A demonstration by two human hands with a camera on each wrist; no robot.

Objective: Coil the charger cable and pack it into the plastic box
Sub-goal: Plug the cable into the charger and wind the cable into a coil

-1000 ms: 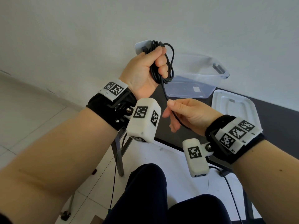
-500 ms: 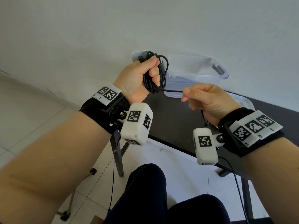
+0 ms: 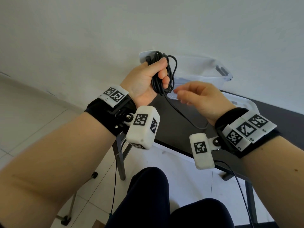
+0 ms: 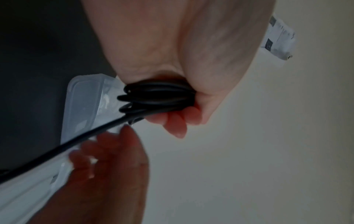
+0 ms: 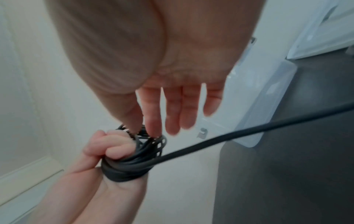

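We see the black charger cable (image 3: pixel 162 74) wound into a bundle of loops in the left hand (image 3: pixel 144 79), raised in front of the plastic box (image 3: pixel 205 71). The left hand's fingers curl tightly round the loops, and the white charger block (image 3: pixel 144 55) sticks out above the fist. From the bundle one loose strand drops down and runs across the table (image 3: pixel 181 129) under the right wrist. The right hand (image 3: pixel 202 97) is just beside the bundle, its fingers stretched out and relaxed; in the right wrist view its thumb and first fingertip reach the top of the loops (image 5: pixel 145 142), but motion blur keeps us from telling whether they pinch anything, while the loose strand passes clear below the fingers.

The box is clear, open at the top, with a grey latch on its far end, and it stands on the table behind both hands. Its lid (image 3: pixel 243 104) lies flat on the table beside the box, partly hidden by the right wrist. The table is dark and matte on grey metal legs, set against a plain pale wall. Below the table we see a pale tiled floor, the person's dark trousers, and thin wires hanging from the white wrist cameras
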